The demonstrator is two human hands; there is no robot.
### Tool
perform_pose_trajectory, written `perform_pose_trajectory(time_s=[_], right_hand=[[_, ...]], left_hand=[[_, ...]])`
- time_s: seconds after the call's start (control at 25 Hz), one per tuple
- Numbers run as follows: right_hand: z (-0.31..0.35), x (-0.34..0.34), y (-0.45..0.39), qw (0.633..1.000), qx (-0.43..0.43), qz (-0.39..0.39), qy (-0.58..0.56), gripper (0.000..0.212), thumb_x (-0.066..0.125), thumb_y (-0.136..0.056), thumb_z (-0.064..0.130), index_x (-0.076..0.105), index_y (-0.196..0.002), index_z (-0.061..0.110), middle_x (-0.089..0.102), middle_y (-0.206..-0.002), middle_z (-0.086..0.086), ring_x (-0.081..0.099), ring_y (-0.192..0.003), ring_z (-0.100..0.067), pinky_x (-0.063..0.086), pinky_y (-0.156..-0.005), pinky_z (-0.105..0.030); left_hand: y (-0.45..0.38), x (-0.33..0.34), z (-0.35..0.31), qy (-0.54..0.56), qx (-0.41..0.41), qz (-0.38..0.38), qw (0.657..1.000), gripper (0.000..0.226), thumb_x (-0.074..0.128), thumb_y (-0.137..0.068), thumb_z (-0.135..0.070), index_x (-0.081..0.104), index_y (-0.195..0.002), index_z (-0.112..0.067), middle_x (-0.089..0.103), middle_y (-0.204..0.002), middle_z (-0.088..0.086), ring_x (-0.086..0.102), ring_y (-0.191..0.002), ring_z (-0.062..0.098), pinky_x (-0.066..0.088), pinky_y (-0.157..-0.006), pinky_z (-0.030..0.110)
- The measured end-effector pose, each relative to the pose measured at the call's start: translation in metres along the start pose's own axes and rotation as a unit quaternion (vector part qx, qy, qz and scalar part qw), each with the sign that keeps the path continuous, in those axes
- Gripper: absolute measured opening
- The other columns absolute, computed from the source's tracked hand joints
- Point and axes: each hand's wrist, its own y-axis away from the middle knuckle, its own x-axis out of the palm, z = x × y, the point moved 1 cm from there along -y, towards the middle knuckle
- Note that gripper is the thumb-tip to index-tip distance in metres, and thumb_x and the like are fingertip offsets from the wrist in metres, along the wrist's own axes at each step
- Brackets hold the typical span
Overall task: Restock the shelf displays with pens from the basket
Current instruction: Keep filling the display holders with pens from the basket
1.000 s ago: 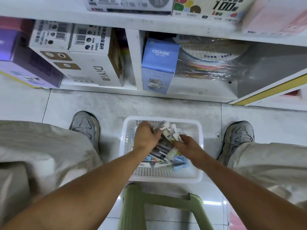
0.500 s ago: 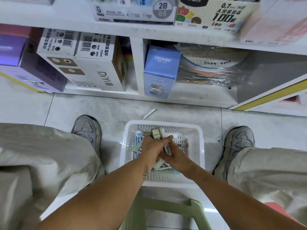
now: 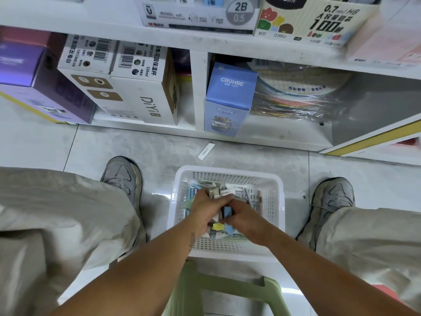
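A white plastic basket (image 3: 276, 215) stands on the floor between my feet, with several pens lying in it. Both hands are down inside it. My left hand (image 3: 206, 208) and my right hand (image 3: 245, 216) are closed together around one bundle of pens (image 3: 224, 212), whose capped ends stick out above and below the fingers. More loose pens (image 3: 259, 197) rest along the basket's right side. The shelf displays (image 3: 198, 14) with lead and pen boxes run across the top of the view.
A green plastic stool (image 3: 227, 290) sits just in front of the basket. My two grey shoes (image 3: 124, 176) flank it. A single white pen (image 3: 206, 151) lies on the tile floor near the shelf base. Boxes, among them a blue one (image 3: 230, 96), fill the bottom shelf.
My hands have come together in the basket and gathered the pens into one tight bundle. The view has tilted up, showing more of the shelf.
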Motion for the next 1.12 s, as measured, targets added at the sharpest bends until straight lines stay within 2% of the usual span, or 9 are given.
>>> perform_pose_trajectory(time_s=[0.12, 0.24, 0.4, 0.6, 0.72, 0.8, 0.84, 0.96, 1.12], right_hand=[[0.008, 0.001, 0.001, 0.997, -0.010, -0.007, 0.081, 0.033, 0.056, -0.086, -0.012, 0.064, -0.104, 0.015, 0.067, -0.089, 0.005, 0.061, -0.081, -0.004, 0.051, -0.076, -0.023], [0.017, -0.006, -0.001, 0.996, 0.006, -0.075, 0.053, 0.039, 0.059, -0.086, -0.014, 0.062, -0.118, 0.009, 0.073, -0.102, -0.014, 0.069, -0.094, -0.022, 0.056, -0.086, -0.038], [0.029, -0.026, -0.010, 0.967, 0.019, -0.222, 0.125, 0.011, 0.077, -0.083, 0.009, 0.071, -0.092, 0.011, 0.073, -0.083, -0.007, 0.067, -0.076, -0.021, 0.055, -0.073, -0.034], [0.047, -0.018, -0.022, 0.964, 0.044, -0.211, 0.156, 0.010, 0.083, -0.078, 0.019, 0.075, -0.079, 0.013, 0.074, -0.078, -0.011, 0.071, -0.075, -0.024, 0.058, -0.074, -0.041], [0.063, -0.012, -0.028, 0.965, 0.047, -0.136, 0.219, 0.008, 0.075, -0.081, 0.008, 0.076, -0.089, 0.008, 0.075, -0.088, -0.016, 0.072, -0.086, -0.029, 0.059, -0.081, -0.044], [0.083, -0.014, -0.037, 0.928, 0.002, -0.118, 0.354, 0.014, 0.068, -0.083, 0.011, 0.077, -0.093, 0.014, 0.075, -0.095, -0.007, 0.069, -0.081, -0.018, 0.057, -0.074, -0.031], [0.096, -0.016, -0.044, 0.894, -0.052, -0.156, 0.417, 0.016, 0.065, -0.085, 0.012, 0.076, -0.095, 0.018, 0.075, -0.098, -0.003, 0.067, -0.082, -0.017, 0.055, -0.074, -0.029], [0.125, -0.026, -0.080, 0.818, -0.189, -0.224, 0.496, 0.026, 0.062, -0.091, 0.011, 0.071, -0.114, 0.021, 0.072, -0.114, -0.002, 0.065, -0.101, -0.026, 0.054, -0.085, -0.036], [0.117, -0.026, -0.138, 0.756, -0.095, -0.049, 0.646, 0.059, 0.061, -0.092, 0.004, 0.045, -0.144, 0.026, 0.045, -0.146, 0.002, 0.051, -0.128, -0.023, 0.047, -0.093, -0.033]], left_hand=[[0.001, -0.003, -0.001, 0.091, -0.020, -0.009, 0.996, 0.026, 0.083, -0.076, -0.012, 0.073, -0.100, -0.010, 0.077, -0.086, 0.011, 0.075, -0.079, 0.029, 0.062, -0.069, 0.048], [-0.001, -0.012, -0.003, 0.123, -0.015, -0.032, 0.992, 0.020, 0.073, -0.077, 0.003, 0.073, -0.095, -0.006, 0.076, -0.083, 0.017, 0.075, -0.074, 0.034, 0.060, -0.060, 0.044], [-0.003, -0.026, -0.010, 0.114, 0.013, 0.028, 0.993, 0.031, 0.071, -0.073, 0.013, 0.071, -0.100, -0.003, 0.075, -0.089, 0.020, 0.074, -0.080, 0.037, 0.061, -0.066, 0.045], [-0.002, -0.024, -0.014, 0.057, 0.000, 0.128, 0.990, 0.042, 0.073, -0.067, 0.015, 0.071, -0.105, -0.002, 0.073, -0.095, 0.025, 0.073, -0.086, 0.040, 0.060, -0.073, 0.051], [-0.002, -0.033, -0.012, 0.085, 0.001, 0.140, 0.986, 0.047, 0.075, -0.067, 0.015, 0.069, -0.109, -0.005, 0.073, -0.099, 0.025, 0.072, -0.089, 0.042, 0.059, -0.076, 0.054], [-0.005, -0.045, -0.011, 0.110, -0.004, 0.165, 0.980, 0.049, 0.079, -0.064, 0.010, 0.070, -0.109, -0.008, 0.073, -0.103, 0.024, 0.071, -0.095, 0.042, 0.058, -0.080, 0.057], [-0.007, -0.048, -0.011, 0.119, -0.007, 0.178, 0.977, 0.047, 0.080, -0.064, 0.008, 0.072, -0.106, -0.009, 0.073, -0.105, 0.022, 0.071, -0.096, 0.041, 0.058, -0.080, 0.056], [-0.009, -0.045, -0.010, 0.149, -0.006, 0.200, 0.968, 0.038, 0.076, -0.065, 0.010, 0.076, -0.096, -0.011, 0.074, -0.103, 0.021, 0.072, -0.094, 0.040, 0.059, -0.072, 0.050], [-0.013, -0.037, -0.007, 0.219, -0.024, 0.221, 0.950, 0.033, 0.067, -0.072, 0.016, 0.078, -0.091, -0.008, 0.074, -0.099, 0.021, 0.072, -0.090, 0.037, 0.059, -0.071, 0.044]])
